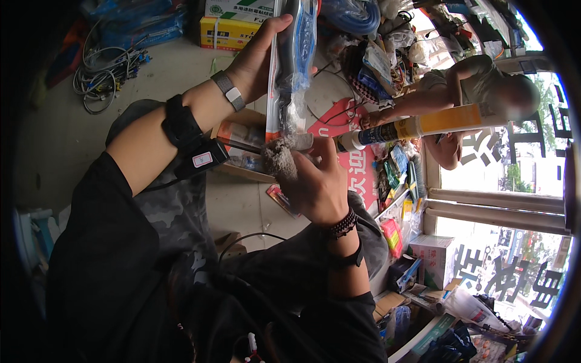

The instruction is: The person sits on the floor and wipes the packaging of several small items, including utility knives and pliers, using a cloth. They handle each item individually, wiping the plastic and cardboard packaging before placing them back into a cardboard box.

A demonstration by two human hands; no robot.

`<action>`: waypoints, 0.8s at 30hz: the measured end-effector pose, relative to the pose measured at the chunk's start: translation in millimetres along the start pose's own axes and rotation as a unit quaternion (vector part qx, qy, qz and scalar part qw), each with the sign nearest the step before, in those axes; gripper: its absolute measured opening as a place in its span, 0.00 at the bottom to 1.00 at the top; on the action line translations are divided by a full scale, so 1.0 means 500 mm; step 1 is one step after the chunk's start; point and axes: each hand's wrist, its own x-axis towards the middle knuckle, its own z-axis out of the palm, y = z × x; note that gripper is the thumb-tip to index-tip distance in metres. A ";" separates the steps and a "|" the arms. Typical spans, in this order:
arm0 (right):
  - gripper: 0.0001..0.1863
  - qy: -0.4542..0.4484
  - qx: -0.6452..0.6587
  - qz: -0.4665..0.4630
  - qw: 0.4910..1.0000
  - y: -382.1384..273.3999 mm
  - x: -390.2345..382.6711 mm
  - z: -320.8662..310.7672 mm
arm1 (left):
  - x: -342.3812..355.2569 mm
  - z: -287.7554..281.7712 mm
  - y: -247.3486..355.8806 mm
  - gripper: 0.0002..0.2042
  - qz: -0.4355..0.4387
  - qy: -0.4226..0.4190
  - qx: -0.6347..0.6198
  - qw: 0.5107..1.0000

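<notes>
Cluttered shop floor is spreading out behind the hands: grey tiles, a coil of cables [100,69] lying far left, yellow and white cartons [227,27] at the far edge, and a heap of packaged goods [387,60] running along the right toward a bright window.

Both hands are lifted over the person's lap. The left hand [257,57] is gripping a clear plastic packet [293,66], thumb curled over its top edge and fingers closed behind it. The packet's long axis is running near to far, almost upright in the picture, with its top end pointing toward the far cartons and its lower end coming down to the other hand. Inside it a dark, long item with blue parts is showing through the film (what it is exactly cannot be told).

The right hand [318,184] is closed around a fuzzy grey tuft [279,158], which is touching the packet's lower end.

Just beyond the hands an open cardboard box [242,151] is sitting on the floor with wrapped items in it. Another person [466,91] is crouching at the far right, next to a long yellow tube [423,126] lying left to right
</notes>
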 end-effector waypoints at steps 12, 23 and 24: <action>0.14 0.098 -0.058 0.165 0.980 0.087 -0.003 -0.019 | 0.002 -0.029 0.031 0.38 0.007 0.021 -0.036 0.999; 0.19 0.079 0.065 0.077 0.992 0.027 0.001 -0.062 | -0.002 -0.030 0.026 0.39 -0.012 0.069 -0.041 0.997; 0.22 0.066 0.056 0.031 0.996 0.025 -0.006 -0.053 | -0.004 -0.031 0.024 0.37 -0.030 0.067 -0.061 0.995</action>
